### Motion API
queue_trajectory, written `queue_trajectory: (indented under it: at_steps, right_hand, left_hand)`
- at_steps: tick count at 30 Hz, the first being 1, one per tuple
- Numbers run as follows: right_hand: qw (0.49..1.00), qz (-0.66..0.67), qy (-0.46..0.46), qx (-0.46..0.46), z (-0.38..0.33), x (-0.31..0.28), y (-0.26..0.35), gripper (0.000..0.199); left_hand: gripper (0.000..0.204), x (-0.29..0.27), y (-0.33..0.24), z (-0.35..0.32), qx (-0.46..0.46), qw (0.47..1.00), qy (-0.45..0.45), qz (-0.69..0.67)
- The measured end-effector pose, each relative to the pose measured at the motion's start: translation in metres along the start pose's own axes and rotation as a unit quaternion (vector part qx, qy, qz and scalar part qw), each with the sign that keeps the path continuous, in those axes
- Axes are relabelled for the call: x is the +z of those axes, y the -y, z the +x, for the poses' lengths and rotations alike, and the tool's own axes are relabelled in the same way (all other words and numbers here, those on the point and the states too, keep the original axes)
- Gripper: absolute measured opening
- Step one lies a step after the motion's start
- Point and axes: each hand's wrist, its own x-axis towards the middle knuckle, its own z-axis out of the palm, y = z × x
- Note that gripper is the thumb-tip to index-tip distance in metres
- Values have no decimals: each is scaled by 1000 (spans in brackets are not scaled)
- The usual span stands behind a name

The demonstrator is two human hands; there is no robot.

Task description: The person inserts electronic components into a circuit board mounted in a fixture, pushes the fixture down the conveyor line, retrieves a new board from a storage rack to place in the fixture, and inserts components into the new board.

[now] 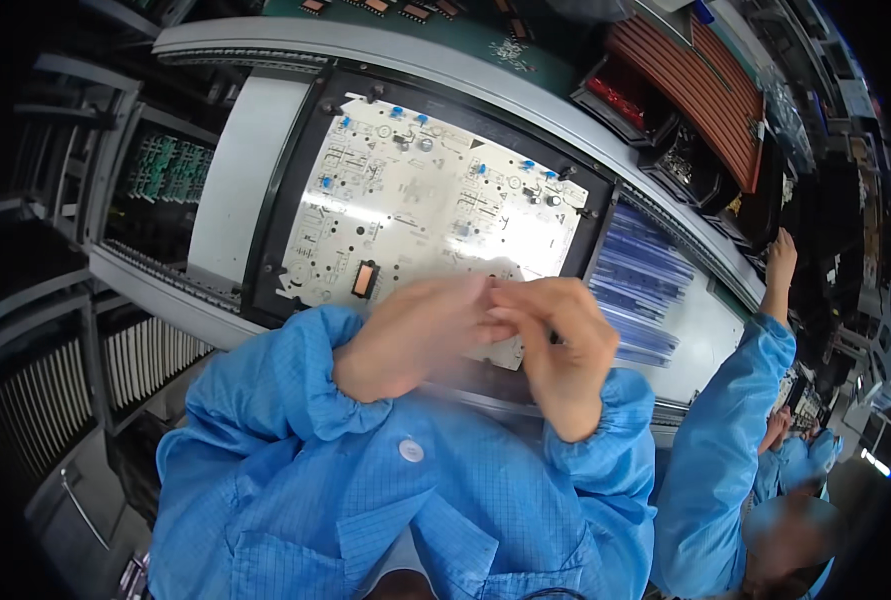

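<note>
Both of my hands meet over the near edge of a white circuit board point(415, 215), which lies in a black frame point(290, 165). My left hand point(420, 330), somewhat blurred, is closed, with its fingers bent in toward the other hand. The fingertips of my right hand point(565, 335) are pinched together against the left fingers. Whatever sits between them is hidden or too small to make out. Just left of my hands, a black chip socket with an orange-brown top point(365, 279) stands on the board. Small blue parts point(422, 119) and round capacitors point(553, 200) dot its far side.
Clear blue-tinted plastic tubes point(640, 285) lie stacked right of the frame. Metal rails point(395, 50) run along the line. Dark bins point(620, 100) with small parts stand at the far right. A co-worker's blue sleeve point(720, 430) reaches in at right. Green boards point(165, 168) sit at left.
</note>
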Motion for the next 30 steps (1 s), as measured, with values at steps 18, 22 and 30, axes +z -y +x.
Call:
queue_trajectory:
  at_steps: [18, 22, 30]
  right_hand:
    - [945, 262, -24, 196, -34, -5, -15, 25]
    - [936, 289, -48, 197, -40, -3, -20, 28]
    - [883, 379, -72, 269, -38, 2, -19, 25]
  left_hand:
    - [15, 14, -2, -7, -18, 976, -28, 213]
    - [14, 14, 1, -6, -19, 974, -21, 226]
    - [10, 13, 4, -5, -21, 946, -41, 320]
